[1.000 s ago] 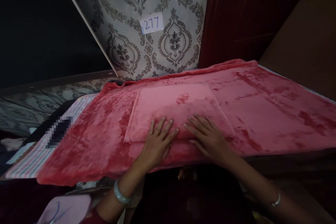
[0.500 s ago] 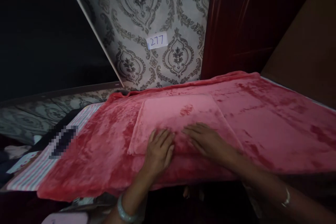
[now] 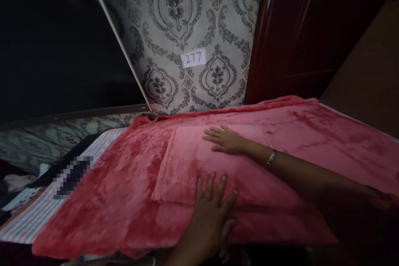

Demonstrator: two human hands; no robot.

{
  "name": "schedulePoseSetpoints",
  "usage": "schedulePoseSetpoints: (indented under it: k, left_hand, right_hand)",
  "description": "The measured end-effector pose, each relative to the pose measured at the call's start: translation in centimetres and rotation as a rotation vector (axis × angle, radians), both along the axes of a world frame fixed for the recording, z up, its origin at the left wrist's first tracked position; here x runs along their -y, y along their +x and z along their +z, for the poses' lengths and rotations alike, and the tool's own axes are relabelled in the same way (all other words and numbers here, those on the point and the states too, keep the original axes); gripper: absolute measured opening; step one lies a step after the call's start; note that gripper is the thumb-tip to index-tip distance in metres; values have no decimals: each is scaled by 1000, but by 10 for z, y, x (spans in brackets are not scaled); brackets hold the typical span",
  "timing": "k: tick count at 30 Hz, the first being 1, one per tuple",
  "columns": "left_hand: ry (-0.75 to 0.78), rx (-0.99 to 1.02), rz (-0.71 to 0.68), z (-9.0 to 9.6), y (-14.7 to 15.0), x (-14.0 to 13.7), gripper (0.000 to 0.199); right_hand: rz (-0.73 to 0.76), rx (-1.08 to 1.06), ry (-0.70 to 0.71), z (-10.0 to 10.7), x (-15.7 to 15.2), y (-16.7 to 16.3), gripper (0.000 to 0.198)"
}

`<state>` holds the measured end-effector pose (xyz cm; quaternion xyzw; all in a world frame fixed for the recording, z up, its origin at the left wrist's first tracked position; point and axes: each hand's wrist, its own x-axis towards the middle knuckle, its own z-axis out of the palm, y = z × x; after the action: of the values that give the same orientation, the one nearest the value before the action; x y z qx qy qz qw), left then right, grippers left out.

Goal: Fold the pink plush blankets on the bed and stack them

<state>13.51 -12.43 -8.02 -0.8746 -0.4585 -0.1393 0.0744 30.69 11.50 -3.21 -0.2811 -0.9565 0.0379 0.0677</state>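
A folded pink plush cloth [image 3: 183,153] lies flat on a larger pink-red plush blanket [image 3: 124,187] spread over the surface. My left hand [image 3: 210,212] has its fingers spread, with the fingertips at the near edge of the folded piece. Farther back, my right hand [image 3: 226,139] lies palm down on its upper part, fingers stretched out. Neither hand grips anything. My right forearm and its bracelet cover part of the folded cloth's right side.
Striped cloth [image 3: 102,143] shows under the blanket's left side, with a blurred patch [image 3: 73,176] over it. A large dark screen [image 3: 62,50] stands back left. Behind are the patterned wall [image 3: 174,20], a card marked 277 [image 3: 193,57] and a dark red panel [image 3: 289,41].
My right hand has moved farther back over the folded cloth. My left hand has come nearer and to the right, its fingers spreading wider. The view has tilted up slightly.
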Motion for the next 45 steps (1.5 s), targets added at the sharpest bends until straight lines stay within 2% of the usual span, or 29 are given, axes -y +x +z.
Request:
schedulePoseSetpoints:
  k: [5, 10, 15, 18, 20, 23, 25, 27, 29, 32, 35, 40, 45]
  left_hand:
    - [16, 8, 0, -1, -1, -2, 79]
    - [-11, 14, -6, -1, -2, -1, 77]
    - [-21, 52, 6, 2, 2, 2, 76]
    - [1, 61, -12, 5, 0, 4, 69]
    - [57, 66, -16, 7, -8, 5, 60]
    - [181, 94, 76, 9, -28, 3, 50]
    - [240, 122, 188, 9, -42, 2, 49]
    - [260, 137, 287, 5, -51, 1, 52]
    - [253, 141, 354, -2, -55, 2, 57]
    - [214, 148, 385, -14, -52, 5, 64]
    - [188, 150, 375, -24, -50, 7, 66]
    - [192, 176, 385, -33, -50, 5, 64]
    - [170, 209, 400, -35, -47, 5, 66]
  right_hand:
    - [-195, -53, -100, -9, -39, 8, 66]
    - [-215, -120, -76, -22, -37, 9, 67]
    - [-231, -89, -76, -26, -36, 8, 68]
    - [-258, -33, -80, -20, -40, 8, 68]
    - [-293, 24, -110, -10, -42, 5, 67]
    - [-328, 41, -106, 11, -32, -10, 66]
    - [-238, -15, -32, 20, -12, -32, 63]
    - [-32, -35, 24, 21, 16, -60, 57]
    - [203, 6, 4, 15, 43, -87, 55]
    - [331, 12, -17, 5, 56, -113, 56]
    - [262, 35, -19, 4, 31, -121, 62]
    - [15, 82, -62, 4, -31, -123, 63]
    - [-15, 18, -105, -13, -48, -124, 67]
